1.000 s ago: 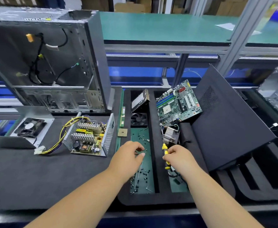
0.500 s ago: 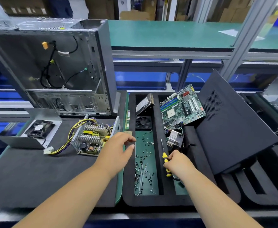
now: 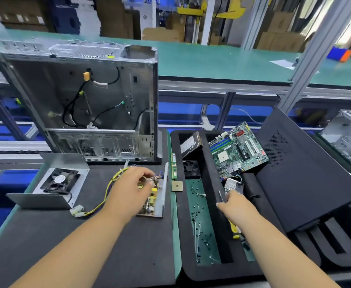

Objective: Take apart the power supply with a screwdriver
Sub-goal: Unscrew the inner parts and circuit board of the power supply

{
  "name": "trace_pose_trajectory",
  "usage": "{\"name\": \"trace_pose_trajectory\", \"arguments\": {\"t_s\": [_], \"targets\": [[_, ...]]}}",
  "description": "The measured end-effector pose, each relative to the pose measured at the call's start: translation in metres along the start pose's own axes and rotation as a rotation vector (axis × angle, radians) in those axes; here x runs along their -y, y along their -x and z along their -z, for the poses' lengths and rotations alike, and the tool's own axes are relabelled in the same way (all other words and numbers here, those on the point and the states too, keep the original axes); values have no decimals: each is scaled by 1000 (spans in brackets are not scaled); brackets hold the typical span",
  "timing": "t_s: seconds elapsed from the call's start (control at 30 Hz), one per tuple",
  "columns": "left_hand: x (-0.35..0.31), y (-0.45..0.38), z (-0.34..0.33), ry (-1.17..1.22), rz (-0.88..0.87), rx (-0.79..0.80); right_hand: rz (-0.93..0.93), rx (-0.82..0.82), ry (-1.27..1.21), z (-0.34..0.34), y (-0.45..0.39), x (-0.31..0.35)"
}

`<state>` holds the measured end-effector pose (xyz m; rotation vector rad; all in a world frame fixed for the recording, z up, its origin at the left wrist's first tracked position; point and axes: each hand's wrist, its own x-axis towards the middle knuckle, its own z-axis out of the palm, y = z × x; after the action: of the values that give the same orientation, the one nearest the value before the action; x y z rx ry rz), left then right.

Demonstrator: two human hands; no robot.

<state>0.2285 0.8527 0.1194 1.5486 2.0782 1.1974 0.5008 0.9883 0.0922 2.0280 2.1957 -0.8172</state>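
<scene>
Item: power supply (image 3: 152, 199), opened, board exposed, lying on the dark mat (image 3: 66, 246) just in front of the gutted computer case (image 3: 87, 104). Your left hand (image 3: 129, 192) lay over the supply, fingers curled down onto its components; whether they gripped anything could not be told. Right of the supply, in the foam tray (image 3: 203, 273), your right hand (image 3: 235, 206) held the screwdriver (image 3: 221, 196), fingers closed round it. Left of the supply: its fan cover (image 3: 54, 190). Loose screws (image 3: 199, 231) lay in the tray.
</scene>
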Motion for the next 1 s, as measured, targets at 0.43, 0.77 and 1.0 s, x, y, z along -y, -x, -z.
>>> {"name": "trace_pose_trajectory", "arguments": {"t_s": [0.43,0.77,1.0], "targets": [[88,-23,91,-163,287,207,603,-101,159,-34,18,179],[106,-21,81,-372,344,478,746,-18,481,-69,2,213],[104,-32,86,-259,354,569,718,74,450,-71,-3,222]]}}
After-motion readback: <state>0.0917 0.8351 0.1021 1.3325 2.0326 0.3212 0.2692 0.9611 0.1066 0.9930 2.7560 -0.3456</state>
